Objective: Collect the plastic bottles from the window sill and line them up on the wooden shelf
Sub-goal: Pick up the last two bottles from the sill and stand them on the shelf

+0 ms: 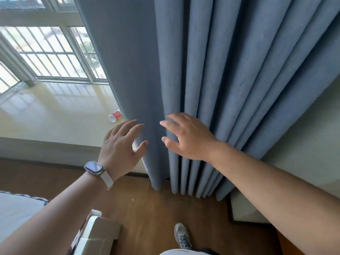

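Observation:
One clear plastic bottle (115, 116) with a red label lies on its side on the pale window sill (55, 118), its far end hidden behind the blue curtain (184, 70). My left hand (121, 146), with a watch on the wrist, is spread open at the curtain's left edge, just below and right of the bottle, not touching it. My right hand (185, 137) lies open with straight fingers against the curtain folds. The wooden shelf is not in view.
The curtain hangs to the brown wooden floor (156, 214) and covers the sill's right part. A cardboard box (99, 234) stands at the lower left, a shoe (182, 236) below centre. A small object (29, 83) sits in the sill's far corner by the window.

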Demonstrator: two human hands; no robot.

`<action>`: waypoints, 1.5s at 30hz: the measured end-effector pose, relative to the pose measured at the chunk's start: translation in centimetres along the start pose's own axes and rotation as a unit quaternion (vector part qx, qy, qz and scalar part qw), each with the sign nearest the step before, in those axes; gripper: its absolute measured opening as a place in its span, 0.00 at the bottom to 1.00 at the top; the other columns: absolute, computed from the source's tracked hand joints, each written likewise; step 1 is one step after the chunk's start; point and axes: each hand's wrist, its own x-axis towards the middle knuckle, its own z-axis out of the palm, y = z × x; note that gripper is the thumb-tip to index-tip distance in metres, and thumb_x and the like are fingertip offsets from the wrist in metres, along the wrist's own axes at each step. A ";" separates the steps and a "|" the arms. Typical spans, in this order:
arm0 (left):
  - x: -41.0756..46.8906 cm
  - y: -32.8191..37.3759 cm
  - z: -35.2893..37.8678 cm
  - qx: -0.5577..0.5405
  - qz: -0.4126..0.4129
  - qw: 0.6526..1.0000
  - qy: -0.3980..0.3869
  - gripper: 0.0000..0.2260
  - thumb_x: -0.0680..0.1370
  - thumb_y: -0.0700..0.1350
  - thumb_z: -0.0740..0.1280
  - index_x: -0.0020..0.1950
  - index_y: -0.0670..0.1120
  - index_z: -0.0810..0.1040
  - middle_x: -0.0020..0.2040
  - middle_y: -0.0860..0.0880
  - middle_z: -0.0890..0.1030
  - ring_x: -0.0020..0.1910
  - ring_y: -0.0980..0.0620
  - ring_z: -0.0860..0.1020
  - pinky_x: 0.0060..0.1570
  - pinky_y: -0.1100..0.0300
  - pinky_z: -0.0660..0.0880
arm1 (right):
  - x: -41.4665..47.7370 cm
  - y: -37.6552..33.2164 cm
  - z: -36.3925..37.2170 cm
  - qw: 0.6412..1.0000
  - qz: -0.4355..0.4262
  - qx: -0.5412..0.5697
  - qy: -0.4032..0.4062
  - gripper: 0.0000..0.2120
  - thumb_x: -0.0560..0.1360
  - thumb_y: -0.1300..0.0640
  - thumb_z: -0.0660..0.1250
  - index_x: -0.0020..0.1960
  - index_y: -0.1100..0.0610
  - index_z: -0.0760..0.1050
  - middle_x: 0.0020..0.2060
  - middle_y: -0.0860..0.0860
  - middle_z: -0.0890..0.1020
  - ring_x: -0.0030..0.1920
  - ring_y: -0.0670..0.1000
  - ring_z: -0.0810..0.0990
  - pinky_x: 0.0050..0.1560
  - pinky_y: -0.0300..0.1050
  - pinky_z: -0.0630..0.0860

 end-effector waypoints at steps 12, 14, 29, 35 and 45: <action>1.6 -5.4 -2.4 0.088 -0.152 0.984 0.022 0.27 0.77 0.62 0.57 0.70 0.49 0.75 0.70 0.46 0.75 0.71 0.42 0.70 0.68 0.44 0.65 | 12.3 -1.0 1.9 0.987 -0.154 0.046 -0.027 0.29 0.76 0.39 0.53 0.69 0.53 0.73 0.68 0.54 0.74 0.66 0.57 0.73 0.60 0.56 0.73; 1.2 -6.7 -3.2 0.097 -0.178 0.979 0.028 0.27 0.76 0.62 0.57 0.70 0.50 0.75 0.71 0.47 0.75 0.72 0.43 0.69 0.69 0.44 0.64 | 14.0 -1.6 2.6 0.983 -0.174 0.048 -0.039 0.30 0.76 0.38 0.52 0.71 0.52 0.72 0.70 0.53 0.73 0.67 0.56 0.71 0.61 0.57 0.73; -3.4 -21.1 -5.9 0.114 -0.255 0.959 0.045 0.25 0.76 0.60 0.59 0.69 0.51 0.75 0.71 0.47 0.75 0.72 0.44 0.69 0.71 0.42 0.62 | 25.2 -11.6 8.7 0.958 -0.269 -0.032 -0.097 0.27 0.77 0.39 0.54 0.68 0.53 0.74 0.67 0.56 0.76 0.67 0.60 0.72 0.63 0.59 0.71; -3.9 -30.7 -8.3 0.105 -0.268 0.955 0.068 0.23 0.77 0.60 0.60 0.69 0.52 0.74 0.71 0.48 0.74 0.72 0.45 0.69 0.71 0.41 0.63 | 32.9 -17.8 11.0 0.951 -0.280 -0.071 -0.111 0.29 0.79 0.37 0.52 0.75 0.50 0.66 0.74 0.53 0.68 0.74 0.56 0.63 0.70 0.53 0.62; -4.6 -42.2 -9.6 0.085 -0.276 0.954 0.081 0.24 0.76 0.60 0.59 0.67 0.49 0.75 0.67 0.46 0.77 0.70 0.42 0.71 0.68 0.39 0.66 | 40.6 -24.9 15.6 0.954 -0.256 -0.071 -0.138 0.34 0.75 0.35 0.45 0.75 0.49 0.66 0.74 0.51 0.68 0.75 0.55 0.62 0.71 0.52 0.60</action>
